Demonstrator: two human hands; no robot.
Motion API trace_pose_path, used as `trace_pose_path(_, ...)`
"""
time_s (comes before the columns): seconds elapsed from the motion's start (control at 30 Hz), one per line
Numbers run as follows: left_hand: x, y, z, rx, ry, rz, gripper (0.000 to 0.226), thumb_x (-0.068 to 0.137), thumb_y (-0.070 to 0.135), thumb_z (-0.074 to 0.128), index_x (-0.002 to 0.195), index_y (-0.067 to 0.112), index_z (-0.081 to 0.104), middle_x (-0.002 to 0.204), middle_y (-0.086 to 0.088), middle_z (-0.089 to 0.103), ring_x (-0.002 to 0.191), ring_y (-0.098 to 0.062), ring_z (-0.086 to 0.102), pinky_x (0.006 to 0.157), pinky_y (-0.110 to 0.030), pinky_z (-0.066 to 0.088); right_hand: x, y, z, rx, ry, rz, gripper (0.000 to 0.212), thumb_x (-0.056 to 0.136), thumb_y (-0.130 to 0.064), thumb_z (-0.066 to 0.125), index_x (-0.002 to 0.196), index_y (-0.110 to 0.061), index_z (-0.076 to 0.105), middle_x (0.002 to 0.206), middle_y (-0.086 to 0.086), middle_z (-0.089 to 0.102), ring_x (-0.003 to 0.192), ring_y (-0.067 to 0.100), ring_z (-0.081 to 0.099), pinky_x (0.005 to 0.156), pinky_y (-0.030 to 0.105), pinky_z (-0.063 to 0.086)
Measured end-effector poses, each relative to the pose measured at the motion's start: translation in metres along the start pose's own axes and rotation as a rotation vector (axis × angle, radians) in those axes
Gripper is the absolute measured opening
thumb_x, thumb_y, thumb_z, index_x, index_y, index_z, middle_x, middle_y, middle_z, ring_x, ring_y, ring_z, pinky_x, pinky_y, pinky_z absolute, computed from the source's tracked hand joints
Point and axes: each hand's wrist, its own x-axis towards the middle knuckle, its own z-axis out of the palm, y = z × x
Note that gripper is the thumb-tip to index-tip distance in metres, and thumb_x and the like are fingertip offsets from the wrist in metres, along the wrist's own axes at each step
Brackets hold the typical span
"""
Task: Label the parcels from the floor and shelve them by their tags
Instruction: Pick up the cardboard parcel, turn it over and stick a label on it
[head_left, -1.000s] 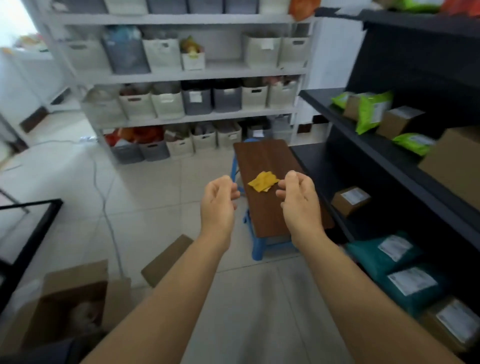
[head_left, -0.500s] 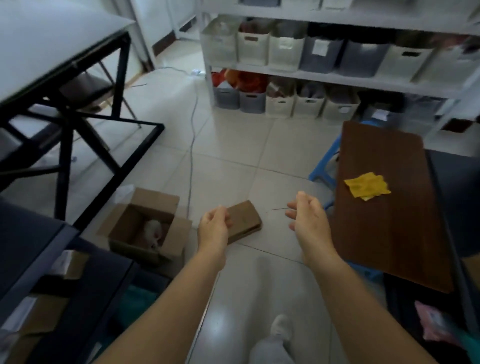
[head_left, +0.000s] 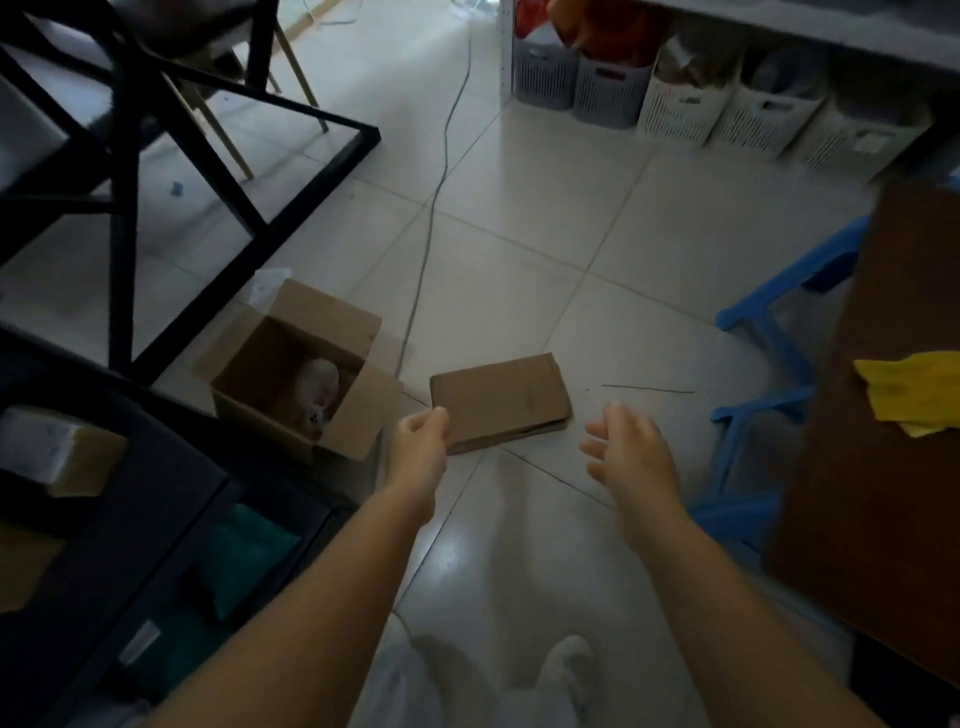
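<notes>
A flat brown cardboard parcel (head_left: 500, 400) lies on the tiled floor in the middle of the view. My left hand (head_left: 418, 447) hovers at its near-left corner with fingers curled and nothing in them; whether it touches the parcel I cannot tell. My right hand (head_left: 626, 452) is off the parcel's right side, fingers spread, holding nothing. An open cardboard box (head_left: 306, 371) with a pale object inside stands left of the parcel. Yellow label sheets (head_left: 917, 389) lie on the brown wooden board (head_left: 883, 467) at the right.
A dark shelf unit (head_left: 156, 519) at the lower left holds boxes and teal bags. A black table frame (head_left: 156, 156) stands upper left. A cable (head_left: 434, 208) crosses the floor. Baskets (head_left: 675, 104) line the far shelf's bottom. A blue stool (head_left: 763, 322) supports the board.
The view has dipped down and closer to the floor. Both hands have dropped toward the flat parcel, and the right hand's fingers have spread wider.
</notes>
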Motion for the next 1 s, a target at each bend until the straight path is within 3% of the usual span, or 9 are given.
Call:
trace_pose_path(0.17, 0.099, -0.052, 0.014, 0.000, 0.009, -0.078, 0.013, 0.095, 0.025, 0.051, 0.101, 0.015, 0.058, 0.080, -0.001, 0.052, 0.071, -0.016, 0.048, 0.066, -0.031, 0.041, 0.071, 0.067, 0.049, 0.001, 0.012, 0.086, 0.028, 0.097, -0.042, 0.035, 0.094, -0.021, 0.054, 0.093, 0.001, 0.061, 0.092, 0.022, 0.062, 0.086, 0.045, 0.053)
trace_pose_path(0.27, 0.159, -0.085, 0.028, 0.065, 0.010, -0.088, 0.043, 0.095, 0.028, 0.054, 0.136, 0.012, 0.051, 0.123, -0.013, 0.061, 0.115, -0.029, 0.059, 0.099, -0.043, 0.046, 0.115, 0.108, 0.081, -0.012, 0.004, 0.093, 0.026, 0.097, -0.044, 0.034, 0.087, -0.025, 0.050, 0.089, -0.001, 0.059, 0.086, 0.020, 0.060, 0.083, 0.043, 0.052)
trace_pose_path(0.47, 0.271, -0.141, 0.051, 0.208, 0.008, -0.044, 0.067, 0.097, 0.030, 0.053, 0.157, 0.016, 0.027, 0.157, -0.010, 0.041, 0.137, -0.032, 0.044, 0.097, -0.040, 0.039, 0.202, 0.186, 0.132, -0.082, -0.006, 0.079, 0.034, 0.096, -0.046, 0.035, 0.121, -0.023, 0.045, 0.093, -0.004, 0.053, 0.089, 0.021, 0.056, 0.077, 0.041, 0.048)
trace_pose_path(0.53, 0.310, -0.160, 0.056, 0.236, 0.027, -0.028, 0.070, 0.098, 0.031, 0.053, 0.159, 0.017, 0.021, 0.162, -0.009, 0.033, 0.142, -0.033, 0.040, 0.106, -0.043, 0.037, 0.231, 0.212, 0.143, -0.118, -0.015, 0.081, 0.046, 0.096, -0.045, 0.036, 0.136, -0.024, 0.039, 0.114, 0.004, 0.056, 0.103, 0.029, 0.055, 0.081, 0.042, 0.045)
trace_pose_path(0.6, 0.351, -0.177, 0.061, 0.252, 0.033, -0.004, 0.072, 0.099, 0.032, 0.053, 0.160, 0.017, 0.018, 0.163, -0.010, 0.032, 0.142, -0.034, 0.039, 0.108, -0.044, 0.037, 0.259, 0.236, 0.154, -0.164, -0.019, 0.064, 0.052, 0.098, -0.043, 0.034, 0.147, -0.026, 0.028, 0.143, 0.010, 0.045, 0.124, 0.033, 0.046, 0.091, 0.044, 0.040)
trace_pose_path(0.7, 0.401, -0.198, 0.068, 0.295, -0.003, 0.130, 0.075, 0.097, 0.031, 0.058, 0.159, 0.017, 0.019, 0.162, -0.011, 0.032, 0.140, -0.034, 0.042, 0.103, -0.040, 0.041, 0.292, 0.262, 0.169, -0.176, -0.056, 0.029, 0.052, 0.100, -0.042, 0.032, 0.150, -0.029, 0.022, 0.157, 0.006, 0.028, 0.137, 0.030, 0.033, 0.103, 0.044, 0.033)
trace_pose_path(0.8, 0.445, -0.211, 0.073, 0.544, 0.006, 0.296, 0.089, 0.090, 0.040, 0.065, 0.160, 0.021, 0.013, 0.167, -0.009, 0.016, 0.147, -0.033, 0.032, 0.114, -0.046, 0.036, 0.321, 0.285, 0.192, -0.261, -0.149, -0.028, 0.055, 0.100, -0.043, 0.032, 0.152, -0.028, 0.019, 0.162, 0.002, 0.015, 0.143, 0.028, 0.023, 0.110, 0.046, 0.027)
trace_pose_path(0.87, 0.470, -0.216, 0.073, 0.779, 0.002, 0.389, 0.098, 0.087, 0.051, 0.064, 0.161, 0.027, 0.004, 0.171, -0.003, -0.006, 0.155, -0.030, 0.011, 0.120, -0.051, 0.025, 0.335, 0.301, 0.207, -0.419, -0.232, -0.034, 0.062, 0.100, -0.046, 0.033, 0.153, -0.023, 0.014, 0.164, 0.000, -0.001, 0.147, 0.029, 0.012, 0.115, 0.050, 0.021)
trace_pose_path(1.0, 0.498, -0.217, 0.073, 1.191, -0.024, 0.606, 0.091, 0.087, 0.072, 0.043, 0.160, 0.036, 0.003, 0.168, -0.003, -0.024, 0.154, -0.026, -0.021, 0.121, -0.054, 0.003, 0.361, 0.320, 0.218, -0.720, -0.270, -0.126, 0.074, 0.098, -0.048, 0.037, 0.154, -0.015, 0.002, 0.160, 0.002, -0.024, 0.148, 0.029, -0.003, 0.116, 0.051, 0.014)
